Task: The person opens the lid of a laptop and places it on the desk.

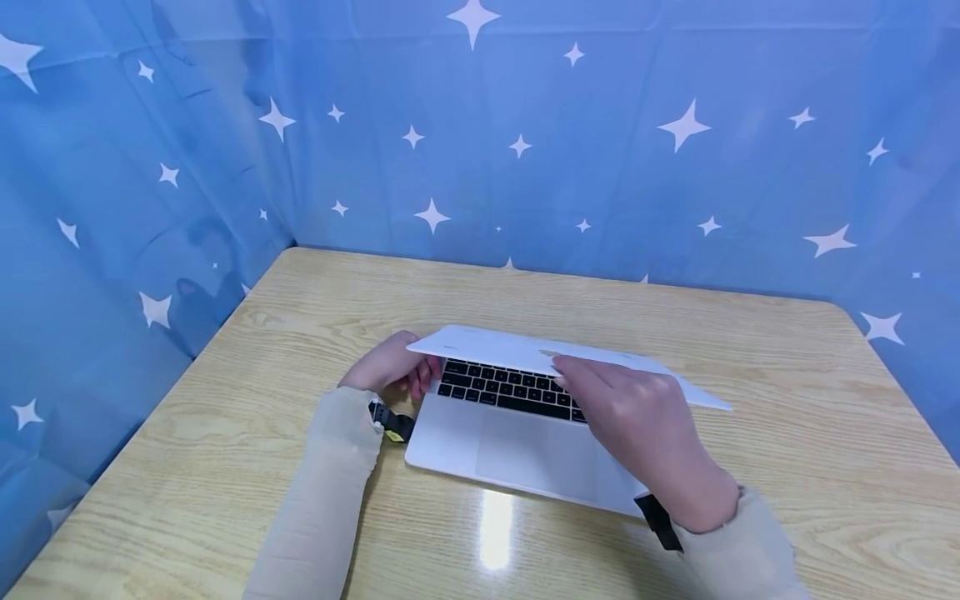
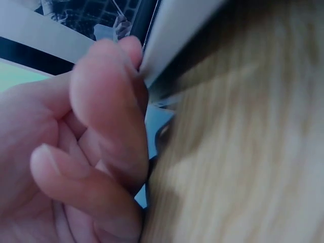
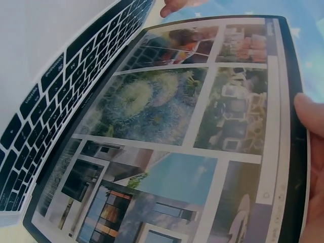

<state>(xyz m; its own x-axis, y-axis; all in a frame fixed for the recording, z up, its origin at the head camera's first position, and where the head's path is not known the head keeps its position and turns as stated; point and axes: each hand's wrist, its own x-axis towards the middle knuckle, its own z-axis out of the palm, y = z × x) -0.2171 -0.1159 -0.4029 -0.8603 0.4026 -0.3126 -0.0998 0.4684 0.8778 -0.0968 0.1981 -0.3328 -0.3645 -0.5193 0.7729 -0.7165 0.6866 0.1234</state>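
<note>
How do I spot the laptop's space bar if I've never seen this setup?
On the wood-grain table lies a silver laptop, its partly raised lid held by the right hand. On its black keyboard, find the row nearest the trackpad. The space bar is there, far longer than the keys beside it.

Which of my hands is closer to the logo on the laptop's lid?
Your right hand. It grips the front edge of the lid, right beside the logo; your left hand is at the left side of the laptop, farther off.
</note>
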